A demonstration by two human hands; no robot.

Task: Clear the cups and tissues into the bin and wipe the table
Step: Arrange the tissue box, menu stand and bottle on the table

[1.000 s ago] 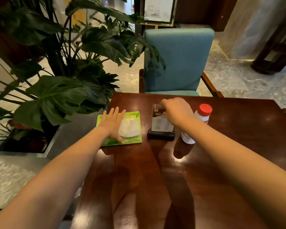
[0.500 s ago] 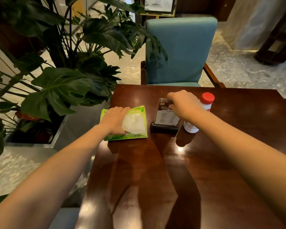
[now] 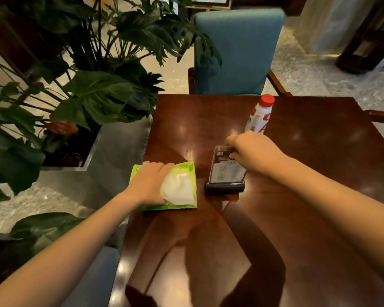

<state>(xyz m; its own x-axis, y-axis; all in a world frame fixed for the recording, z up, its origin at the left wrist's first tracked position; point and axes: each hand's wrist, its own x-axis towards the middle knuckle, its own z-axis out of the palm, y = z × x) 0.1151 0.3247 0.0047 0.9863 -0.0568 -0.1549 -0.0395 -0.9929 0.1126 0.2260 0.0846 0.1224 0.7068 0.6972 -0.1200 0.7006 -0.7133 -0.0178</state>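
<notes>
A green tissue pack (image 3: 187, 171) with a white tissue (image 3: 177, 189) sticking out of its top lies at the left edge of the dark wooden table (image 3: 319, 165). My left hand (image 3: 150, 182) grips the pack from its left side. To its right stands a clear sign holder (image 3: 225, 172) on a black base. My right hand (image 3: 254, 151) is closed on the holder's top edge. A white bottle (image 3: 261, 115) with a red cap stands just beyond my right hand.
A large leafy plant (image 3: 93, 94) in a metal planter (image 3: 111, 149) crowds the table's left side. A teal chair (image 3: 237, 52) faces me at the far edge. A wooden chair arm (image 3: 381, 116) shows at right. Marble floor surrounds the table.
Both hands have pulled the tissue pack and the sign holder nearer to me along the table. My left hand went from flat on the pack to gripping it. The bottle stays behind.
</notes>
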